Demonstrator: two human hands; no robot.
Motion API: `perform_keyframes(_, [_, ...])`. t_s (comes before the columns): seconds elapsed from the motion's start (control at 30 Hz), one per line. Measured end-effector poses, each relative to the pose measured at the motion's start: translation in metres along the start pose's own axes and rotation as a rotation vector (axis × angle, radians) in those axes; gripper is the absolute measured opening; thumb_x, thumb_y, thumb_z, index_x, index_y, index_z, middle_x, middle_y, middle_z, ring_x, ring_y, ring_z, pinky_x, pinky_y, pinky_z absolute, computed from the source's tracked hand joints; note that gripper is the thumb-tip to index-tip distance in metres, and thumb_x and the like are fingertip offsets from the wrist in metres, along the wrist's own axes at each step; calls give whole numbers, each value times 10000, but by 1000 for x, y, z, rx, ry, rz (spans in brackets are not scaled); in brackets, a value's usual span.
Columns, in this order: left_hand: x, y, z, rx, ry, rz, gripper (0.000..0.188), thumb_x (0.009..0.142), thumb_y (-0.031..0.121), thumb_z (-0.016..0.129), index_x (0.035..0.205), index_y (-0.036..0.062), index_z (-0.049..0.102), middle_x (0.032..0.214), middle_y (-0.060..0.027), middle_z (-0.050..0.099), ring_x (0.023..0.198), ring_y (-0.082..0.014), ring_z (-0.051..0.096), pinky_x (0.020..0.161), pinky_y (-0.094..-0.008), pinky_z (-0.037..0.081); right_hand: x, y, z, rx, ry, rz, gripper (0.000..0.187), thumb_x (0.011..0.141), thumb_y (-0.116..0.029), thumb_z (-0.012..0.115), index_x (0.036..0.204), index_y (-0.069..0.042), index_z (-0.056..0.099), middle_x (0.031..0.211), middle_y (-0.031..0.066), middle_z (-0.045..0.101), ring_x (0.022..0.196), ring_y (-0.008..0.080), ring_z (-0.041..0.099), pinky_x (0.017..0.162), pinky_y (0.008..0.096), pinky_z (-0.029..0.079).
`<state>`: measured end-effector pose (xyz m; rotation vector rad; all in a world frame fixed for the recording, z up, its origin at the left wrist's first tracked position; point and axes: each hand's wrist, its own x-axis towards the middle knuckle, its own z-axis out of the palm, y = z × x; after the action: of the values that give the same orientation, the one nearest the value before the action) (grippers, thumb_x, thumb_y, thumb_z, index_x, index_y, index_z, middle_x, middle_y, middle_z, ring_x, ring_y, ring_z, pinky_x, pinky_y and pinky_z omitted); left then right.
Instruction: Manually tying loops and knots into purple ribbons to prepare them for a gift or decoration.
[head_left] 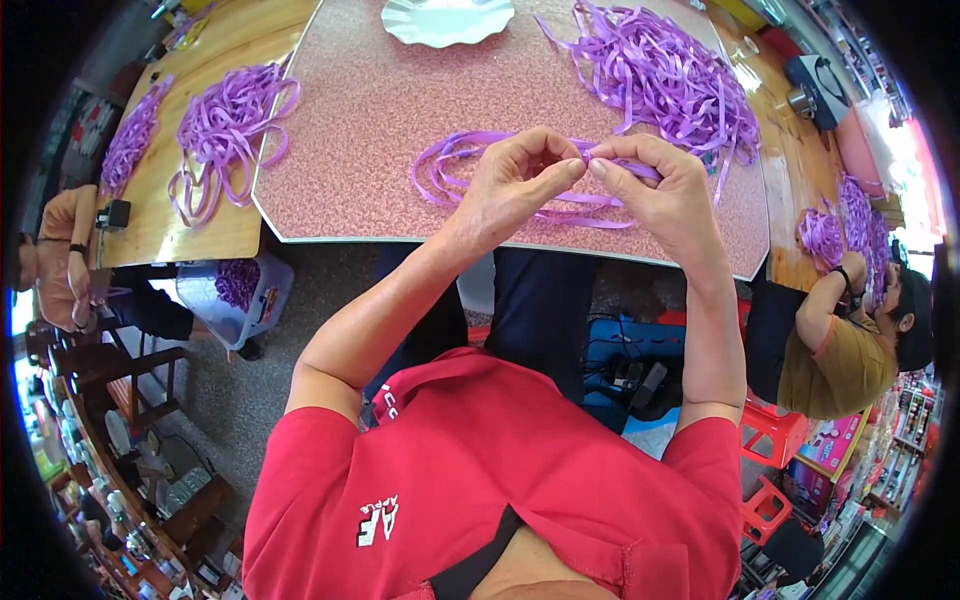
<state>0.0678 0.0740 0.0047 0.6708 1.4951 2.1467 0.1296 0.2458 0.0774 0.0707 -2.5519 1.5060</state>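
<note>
Both my hands meet above the near part of a pink speckled table (340, 150). Thumb and forefinger of my left hand (522, 180) are pinched on a purple ribbon (450, 190). Close beside it, my right hand (655, 190) pinches the same ribbon, with a short length passing along its fingers. The fingertips nearly touch, and the bit of ribbon between them is too small to make out well. Loose loops of this ribbon lie on the table beneath and to the left of my hands. A large tangled heap of purple ribbon (665, 80) rests just beyond my right hand.
A white scalloped dish (447, 20) stands at the far edge. More ribbon piles (225, 120) lie on the wooden table at left. Below is a clear plastic bin (265, 300) holding ribbon. One person (70, 255) sits at left, another (845, 340) at right by red stools (775, 435).
</note>
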Motion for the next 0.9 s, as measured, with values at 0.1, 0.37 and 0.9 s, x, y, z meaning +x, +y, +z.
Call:
perform_keyframes(0.1, [0,-1,2,-43,13,30,142,939,145,654,1011,24,639,921,-14,639,867,-88,595,811,-255,470,2,4,-9,66,-58,129,113,873,-98,716,961,-26,716,767,-59,595,678,4,488,586,177,368])
perform_keyframes(0.37, [-7,11,8,-129,1,30,158,946,164,632,1025,28,645,918,-30,648,880,-115,607,862,-292,466,4,3,-10,331,-84,194,147,909,-153,680,985,-28,696,695,-84,536,565,-21,385,487,167,262])
perform_keyframes(0.9, [-5,7,7,38,79,19,169,934,149,664,1025,19,607,924,-9,631,879,-72,579,795,-225,458,3,6,-2,189,-29,73,119,893,-117,699,961,-19,697,761,-72,582,636,-9,456,550,161,342])
